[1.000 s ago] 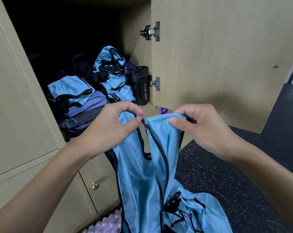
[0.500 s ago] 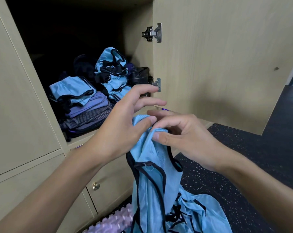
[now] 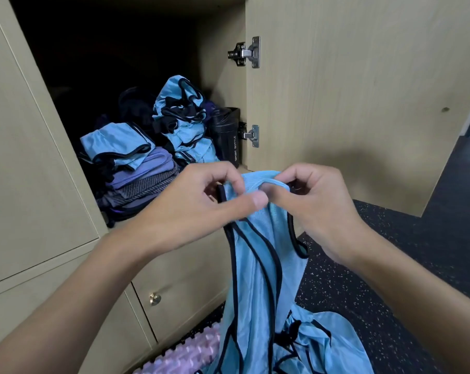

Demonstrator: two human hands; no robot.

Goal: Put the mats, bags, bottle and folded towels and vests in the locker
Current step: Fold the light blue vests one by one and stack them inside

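Observation:
A light blue vest (image 3: 260,279) with black trim hangs in front of the open locker (image 3: 217,63). My left hand (image 3: 201,209) and my right hand (image 3: 312,203) both pinch its top edge, close together. Its lower part trails down onto more blue vests (image 3: 322,344) on the floor. Inside the locker lie a folded blue vest (image 3: 115,141) on a stack of purple and grey towels (image 3: 142,182), a crumpled blue vest bundle (image 3: 185,117) and a black sport bottle (image 3: 227,133) at the right wall. Dark bags sit behind them, hard to make out.
The locker door (image 3: 363,90) stands open to the right with two metal hinges. Below the locker is a closed drawer front with a brass knob (image 3: 155,298). A pink studded mat (image 3: 185,354) lies on the dark speckled floor (image 3: 390,279).
My left hand's fingers, spread half a second ago, have closed onto the vest's top edge. Both hands have brought the two shoulder straps together, so the vest now hangs doubled.

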